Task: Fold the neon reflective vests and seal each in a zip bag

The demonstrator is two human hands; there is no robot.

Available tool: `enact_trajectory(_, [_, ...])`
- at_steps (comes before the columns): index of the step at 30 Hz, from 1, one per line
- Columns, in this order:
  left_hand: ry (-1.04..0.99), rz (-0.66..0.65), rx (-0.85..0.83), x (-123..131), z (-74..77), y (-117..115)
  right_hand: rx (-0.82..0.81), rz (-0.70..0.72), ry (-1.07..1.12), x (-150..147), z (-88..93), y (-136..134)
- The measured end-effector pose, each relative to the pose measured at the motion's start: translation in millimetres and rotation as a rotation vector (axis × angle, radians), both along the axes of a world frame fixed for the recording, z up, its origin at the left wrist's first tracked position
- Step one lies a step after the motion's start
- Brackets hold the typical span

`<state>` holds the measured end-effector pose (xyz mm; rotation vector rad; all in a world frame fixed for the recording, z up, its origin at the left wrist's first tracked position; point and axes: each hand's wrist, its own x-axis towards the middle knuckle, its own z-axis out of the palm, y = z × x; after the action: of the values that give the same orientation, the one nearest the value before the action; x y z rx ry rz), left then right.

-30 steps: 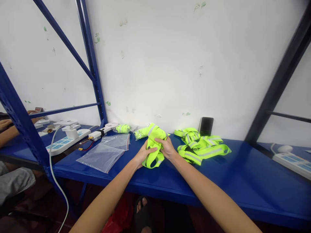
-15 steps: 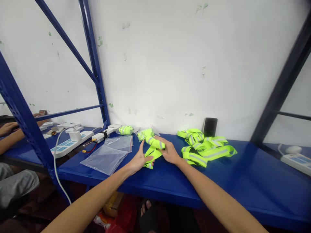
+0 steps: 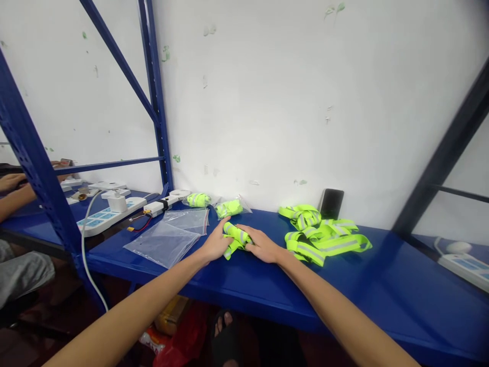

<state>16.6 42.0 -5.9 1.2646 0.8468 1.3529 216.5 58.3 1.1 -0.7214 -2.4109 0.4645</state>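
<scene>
A neon-yellow reflective strap bundle [image 3: 236,238] lies rolled tight on the blue shelf [image 3: 267,285]. My left hand [image 3: 215,245] presses its left side with closed fingers. My right hand [image 3: 262,245] covers its right side, fingers curled over it. Clear zip bags [image 3: 168,237] lie flat just left of my left hand. A loose pile of the same yellow straps [image 3: 321,234] sits to the right of my right hand. Two bagged strap bundles [image 3: 214,205] rest against the wall behind.
A black phone [image 3: 331,203] leans on the wall behind the pile. White power strips [image 3: 107,216] with a plugged charger and a cable sit at left, another [image 3: 464,265] at right. Another person's hands [image 3: 13,186] work at far left. Blue rack posts [image 3: 155,97] frame the shelf.
The strap bundle was held up in both hands; now it is rolled smaller and pressed down on the shelf. The camera has shifted slightly.
</scene>
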Motion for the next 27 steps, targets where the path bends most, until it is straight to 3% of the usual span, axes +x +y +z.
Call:
enact_trajectory(5, [0.069, 0.020, -0.330, -5, 12.4, -6, 0.084, -0.110, -0.100, -23, 3.8, -20])
enact_trajectory(11, [0.032, -0.411, -0.530, -22, 44.9, -26, 0.174, -0.187, -0.166, -35, 4.7, -27])
enact_trajectory(13, [0.024, -0.498, -0.552, -28, 50.8, -29, 0.161, -0.222, -0.149, -34, 4.6, -27])
enact_trajectory(16, [0.028, -0.480, -0.504, -33, 53.3, -31, 0.133, -0.222, -0.114, -34, 5.7, -28])
enact_trajectory(19, [0.156, -0.451, -0.448, -34, 53.4, -34, 0.099, -0.201, -0.039, -35, 6.7, -29])
enact_trajectory(23, [0.564, -0.397, -0.277, -30, 52.8, -37, 0.017, -0.216, 0.081, -34, 4.2, -29])
enact_trajectory(27, [1.040, -0.182, 0.108, -25, 51.4, -42, -0.149, -0.153, 0.233, -30, 1.3, -24])
